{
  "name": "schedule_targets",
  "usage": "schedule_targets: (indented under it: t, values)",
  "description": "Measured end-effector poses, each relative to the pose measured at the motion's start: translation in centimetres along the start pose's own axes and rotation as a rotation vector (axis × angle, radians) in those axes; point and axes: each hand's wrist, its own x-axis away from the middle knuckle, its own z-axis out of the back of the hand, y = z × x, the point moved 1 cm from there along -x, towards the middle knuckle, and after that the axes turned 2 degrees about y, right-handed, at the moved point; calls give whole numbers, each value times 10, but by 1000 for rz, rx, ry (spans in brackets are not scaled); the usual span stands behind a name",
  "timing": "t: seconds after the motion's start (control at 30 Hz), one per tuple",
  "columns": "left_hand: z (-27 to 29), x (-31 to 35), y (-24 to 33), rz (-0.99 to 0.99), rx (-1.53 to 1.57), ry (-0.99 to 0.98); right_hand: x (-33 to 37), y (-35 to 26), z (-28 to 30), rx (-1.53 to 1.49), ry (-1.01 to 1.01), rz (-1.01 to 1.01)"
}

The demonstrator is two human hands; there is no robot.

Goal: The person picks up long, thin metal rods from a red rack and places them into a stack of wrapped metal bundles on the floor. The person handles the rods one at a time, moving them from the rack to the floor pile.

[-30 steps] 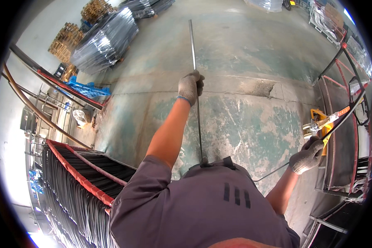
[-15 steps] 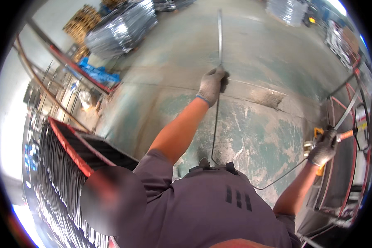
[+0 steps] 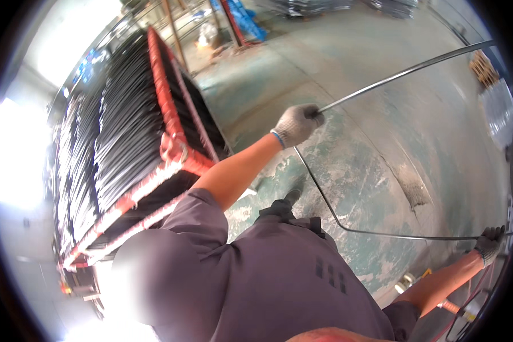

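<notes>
Rod: thin grey metal rod [image 3: 382, 234], bent into a long curve, held off the floor between my two hands and running from the far right of the scene, past my front, to the near right.
Rod, far part: straight stretch rising from my left fist toward the far right edge.
Rod, near part: it drops from that fist, bends by my waist, then runs almost level to the right.
Left hand [image 3: 295, 124]: in a pale knit glove, arm stretched out ahead, fist closed round the rod.
Right hand [image 3: 489, 241]: in a dark glove at the right edge, fingers curled; it looks closed on the rod's end, though the rim blur leaves me unsure how firmly.
Doing it well: I judge both grips should stay tight and well apart, so the springy curve cannot whip, with the free far end kept away from anything nearby.
Floor [image 3: 376, 148]: worn green-grey concrete with scuffed patches under the rod.
Rack [image 3: 171, 142]: red-framed, packed with dark rods, standing to my left.
Pallet [image 3: 483, 67]: wooden, far right, small and blurred.
</notes>
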Motion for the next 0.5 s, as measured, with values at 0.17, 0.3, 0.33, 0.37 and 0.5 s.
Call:
schedule_targets:
  t: [0.17, 0.3, 0.33, 0.37, 0.5]
  values:
    - [87, 63, -26, -158, 59, 447, -86, 80, -56, -267, -264, -268]
    - [166, 145, 8, 58, 610, 651, 1, 175, -208, -165, -101, -319]
    - [173, 150, 10, 27, 695, 609, -37, 182, -198, -285, -205, -381]
    - [178, 158, 12, 6, 763, 587, -57, 198, -200, -403, -318, -470]
    - [190, 193, 17, -97, 848, 598, 23, 284, -319, -513, -391, -777]
